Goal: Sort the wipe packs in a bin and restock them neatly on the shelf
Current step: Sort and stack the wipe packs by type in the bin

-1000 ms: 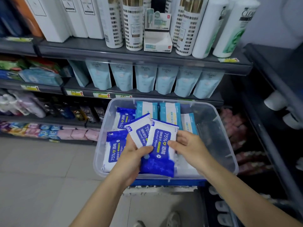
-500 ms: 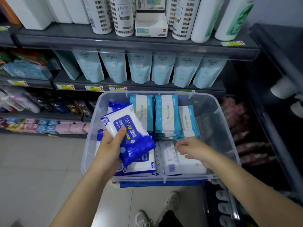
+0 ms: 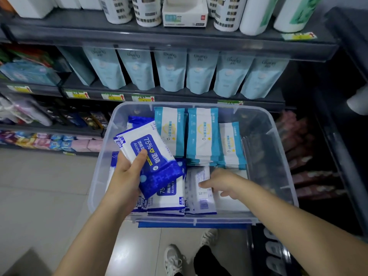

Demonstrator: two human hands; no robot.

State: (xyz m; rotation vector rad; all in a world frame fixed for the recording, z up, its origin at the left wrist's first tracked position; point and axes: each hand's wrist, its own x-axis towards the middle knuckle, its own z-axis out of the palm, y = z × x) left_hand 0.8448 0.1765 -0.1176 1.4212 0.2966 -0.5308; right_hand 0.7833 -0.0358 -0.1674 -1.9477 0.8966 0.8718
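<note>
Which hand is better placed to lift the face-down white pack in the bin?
Right hand: its fingers lie over that white pack; the left hand is busy gripping a blue pack.

Blue-and-white wipe packs (image 3: 202, 134) lie, seemingly sorted, in clear bin (image 3: 268, 156).

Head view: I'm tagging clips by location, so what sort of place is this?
Probably a shop aisle: dark grey metal shelves hold rows of identical pale blue pouches, and yellow-and-green paper price tags line the shelf edges.
</note>
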